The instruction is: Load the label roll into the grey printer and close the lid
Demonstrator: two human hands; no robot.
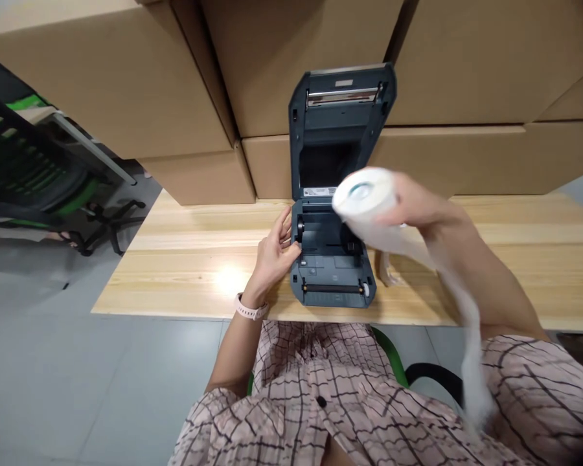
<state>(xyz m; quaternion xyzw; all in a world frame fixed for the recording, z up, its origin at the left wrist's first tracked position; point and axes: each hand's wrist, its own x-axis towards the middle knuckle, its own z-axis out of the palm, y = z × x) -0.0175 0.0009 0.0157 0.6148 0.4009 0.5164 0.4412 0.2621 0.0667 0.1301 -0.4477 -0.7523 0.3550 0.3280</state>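
Observation:
A dark grey label printer [333,278] stands on the wooden table with its lid [342,120] swung up, so its inner bay shows. My left hand [273,254] rests against the printer's left side, thumb on the rim and fingers along the outer wall. Above the right part of the bay, my right hand [411,197] grips a roll of white labels [369,194], blurred by motion. From the roll a long loose strip [469,317] trails down past my right forearm. Part of the bay is hidden behind the roll.
Large cardboard boxes [466,65] are stacked along the back of the wooden table [184,259]. Beside the printer's right side lies a small clear-and-brown item [387,272], perhaps a tape roll. A black and green office chair [43,162] stands on the floor at left.

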